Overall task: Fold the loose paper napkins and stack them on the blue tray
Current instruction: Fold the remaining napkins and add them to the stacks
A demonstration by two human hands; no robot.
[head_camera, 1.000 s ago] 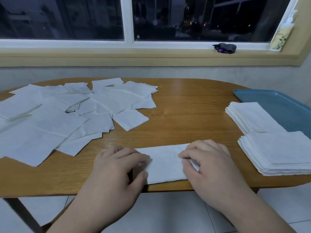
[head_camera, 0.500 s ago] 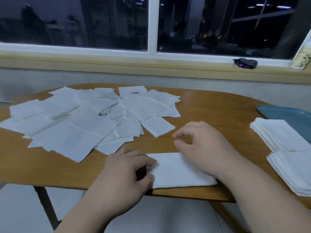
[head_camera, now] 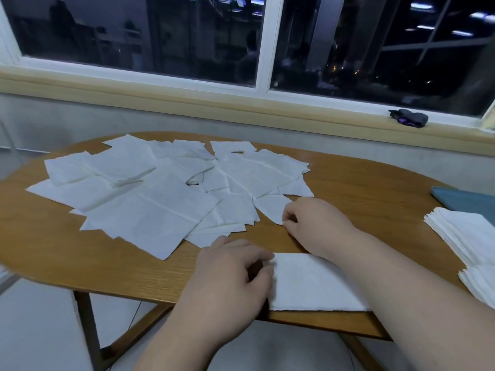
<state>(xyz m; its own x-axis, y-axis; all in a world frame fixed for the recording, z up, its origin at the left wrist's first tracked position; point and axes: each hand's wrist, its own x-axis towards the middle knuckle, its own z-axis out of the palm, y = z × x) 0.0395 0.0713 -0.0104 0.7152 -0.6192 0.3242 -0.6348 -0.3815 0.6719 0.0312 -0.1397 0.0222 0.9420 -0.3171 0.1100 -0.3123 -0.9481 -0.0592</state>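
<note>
A wooden oval table (head_camera: 348,183) stands under a dark night window, with pale floor tiles showing beneath its near edge. Closest to the person, a half-folded napkin (head_camera: 308,285) lies flat along that near edge; the left hand (head_camera: 230,271) rests on its left end, fingers curled and pressing the paper down. Just beyond, the right hand (head_camera: 313,220) reaches over it to the nearest loose napkin (head_camera: 273,208), fingertips pinched together at that sheet's corner. At the right edge of the view, two stacks of folded napkins (head_camera: 466,236) sit by the blue tray (head_camera: 466,202), of which only a corner shows; whether they lie on it cannot be told. Farther back, the loose napkins (head_camera: 150,194) spread in an overlapping heap across the table's left half. Judging by that heap, a good share of the folding is still left. A small dark object (head_camera: 408,118) sits on the windowsill.
</note>
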